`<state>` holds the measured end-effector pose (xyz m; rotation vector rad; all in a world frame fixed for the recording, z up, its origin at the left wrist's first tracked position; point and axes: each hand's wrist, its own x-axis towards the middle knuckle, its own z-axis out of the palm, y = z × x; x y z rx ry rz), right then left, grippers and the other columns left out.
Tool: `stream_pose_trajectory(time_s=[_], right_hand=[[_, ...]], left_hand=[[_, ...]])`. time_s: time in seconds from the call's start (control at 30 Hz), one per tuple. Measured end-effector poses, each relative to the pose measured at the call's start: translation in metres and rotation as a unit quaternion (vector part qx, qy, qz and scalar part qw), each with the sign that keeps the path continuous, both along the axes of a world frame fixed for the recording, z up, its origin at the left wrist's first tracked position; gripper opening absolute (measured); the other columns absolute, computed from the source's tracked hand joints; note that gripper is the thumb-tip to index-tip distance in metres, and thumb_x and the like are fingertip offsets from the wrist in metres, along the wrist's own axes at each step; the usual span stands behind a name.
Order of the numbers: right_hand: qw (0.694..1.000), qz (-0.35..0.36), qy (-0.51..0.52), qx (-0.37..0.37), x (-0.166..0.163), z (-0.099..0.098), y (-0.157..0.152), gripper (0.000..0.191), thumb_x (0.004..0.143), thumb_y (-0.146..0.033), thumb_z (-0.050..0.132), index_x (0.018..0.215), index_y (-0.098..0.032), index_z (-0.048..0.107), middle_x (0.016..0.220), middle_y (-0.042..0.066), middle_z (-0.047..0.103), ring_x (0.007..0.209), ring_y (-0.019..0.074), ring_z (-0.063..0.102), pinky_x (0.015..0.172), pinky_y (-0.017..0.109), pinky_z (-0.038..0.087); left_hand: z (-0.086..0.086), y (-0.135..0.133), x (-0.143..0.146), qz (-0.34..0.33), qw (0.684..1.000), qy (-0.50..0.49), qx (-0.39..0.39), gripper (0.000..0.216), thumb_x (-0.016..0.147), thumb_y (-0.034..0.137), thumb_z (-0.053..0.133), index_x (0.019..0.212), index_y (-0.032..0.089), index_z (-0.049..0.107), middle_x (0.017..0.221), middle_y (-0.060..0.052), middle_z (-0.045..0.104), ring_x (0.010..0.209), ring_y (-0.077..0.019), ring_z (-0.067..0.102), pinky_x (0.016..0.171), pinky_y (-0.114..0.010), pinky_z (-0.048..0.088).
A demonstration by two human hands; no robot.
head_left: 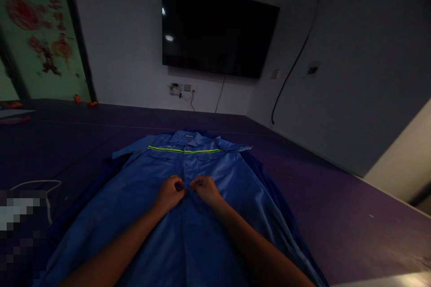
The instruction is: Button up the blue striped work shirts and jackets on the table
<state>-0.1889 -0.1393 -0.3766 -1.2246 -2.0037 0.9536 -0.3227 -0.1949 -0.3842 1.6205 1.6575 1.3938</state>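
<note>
A blue short-sleeved work shirt (134,197) with a yellow-green stripe across the chest lies spread on its back, collar at the far end. My left hand (171,193) is closed in a pinch at the left side of the front placket, below the chest pockets. Opposite it, my right hand (207,189) has its fingers curled in a pinch at the placket's right side. A narrow gap separates the two hands. The cloth between the fingertips is dim, and I cannot make out a button there. Darker blue cloth (281,199) shows under the shirt's edges.
Purple flooring (336,215) surrounds the shirt. A white cable (50,182) curves at the left, beside a blurred-out patch. Small orange objects (91,104) lie by the glass door. A television (215,31) hangs on the far wall, and a black cable (296,60) dangles at the right.
</note>
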Motion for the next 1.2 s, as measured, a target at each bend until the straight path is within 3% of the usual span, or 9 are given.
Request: stream_pose_trajectory(time_s=[0.43, 1.2], right_hand=[[1.0, -0.002, -0.007, -0.016, -0.0003, 0.0042, -0.0016, 0.022, 0.065, -0.012, 0.045, 0.069, -0.011, 0.066, 0.06, 0.002, 0.063, 0.049, 0.0088, 0.051, 0.047, 0.018, 0.035], [0.999, 0.005, 0.024, -0.046, 0.0, 0.0022, 0.001, 0.016, 0.066, -0.016, 0.048, 0.064, -0.013, 0.063, 0.052, -0.001, 0.057, 0.041, 0.0066, 0.045, 0.042, 0.017, 0.033]], left_hand=[[0.0003, -0.0003, -0.0001, -0.007, 1.0, 0.015, 0.004, 0.001, 0.057, 0.014, 0.054, 0.056, 0.015, 0.054, 0.062, 0.001, 0.053, 0.06, -0.0117, 0.051, 0.058, -0.023, 0.04], [-0.0017, 0.0013, -0.0013, -0.01, 1.0, 0.009, 0.013, 0.004, 0.061, 0.017, 0.053, 0.057, 0.015, 0.054, 0.063, 0.001, 0.053, 0.062, -0.012, 0.052, 0.058, -0.023, 0.04]])
